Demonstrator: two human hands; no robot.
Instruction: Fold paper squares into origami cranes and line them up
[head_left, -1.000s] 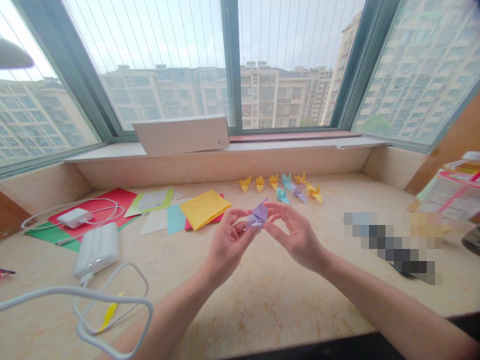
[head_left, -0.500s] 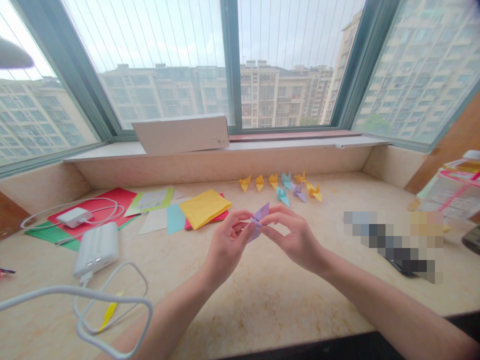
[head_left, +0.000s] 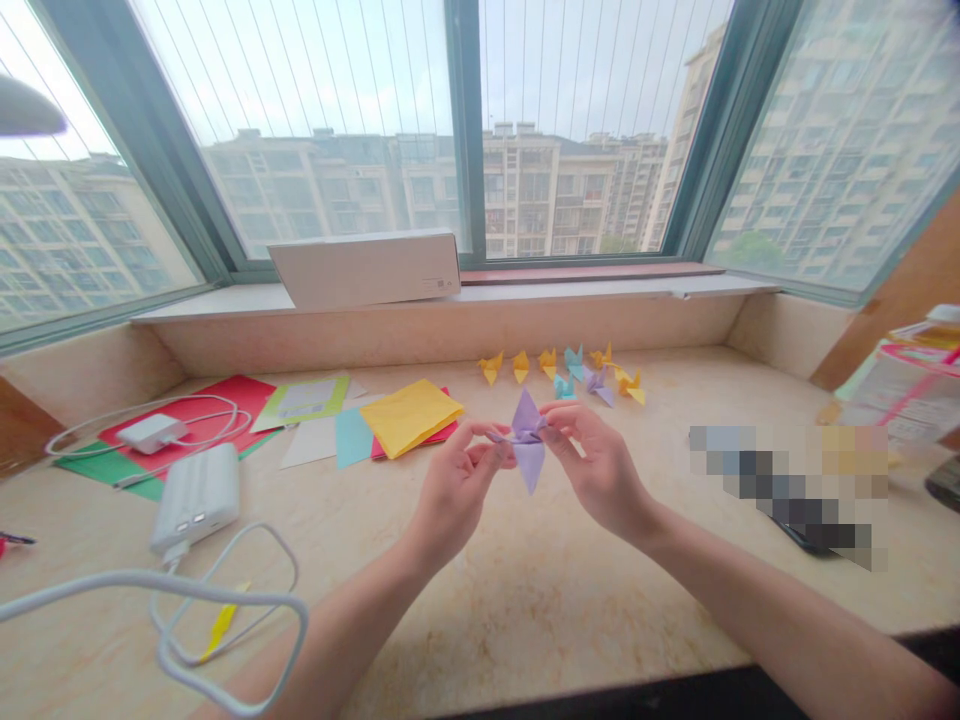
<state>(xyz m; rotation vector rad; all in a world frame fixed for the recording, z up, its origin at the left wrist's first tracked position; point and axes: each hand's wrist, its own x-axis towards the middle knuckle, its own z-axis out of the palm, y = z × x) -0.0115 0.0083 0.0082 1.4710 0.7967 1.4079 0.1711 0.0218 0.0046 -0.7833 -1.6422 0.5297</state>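
Observation:
A small purple paper crane hangs in the air above the marble sill, held between both hands. My left hand pinches its left tip with thumb and forefinger. My right hand pinches its right side, fingers curled. The crane's wings point up and down. Behind it, several finished cranes in yellow, blue and purple stand in a loose row near the back wall.
A stack of coloured paper sheets lies left of the hands, with red and green sheets further left. A white power bank, charger and cables sit at the left. A white box rests on the window ledge. A plastic container stands at the right.
The purple crane has been pulled open: its wings now spread up and down between the two pinching hands. Both hands have stayed in nearly the same place.

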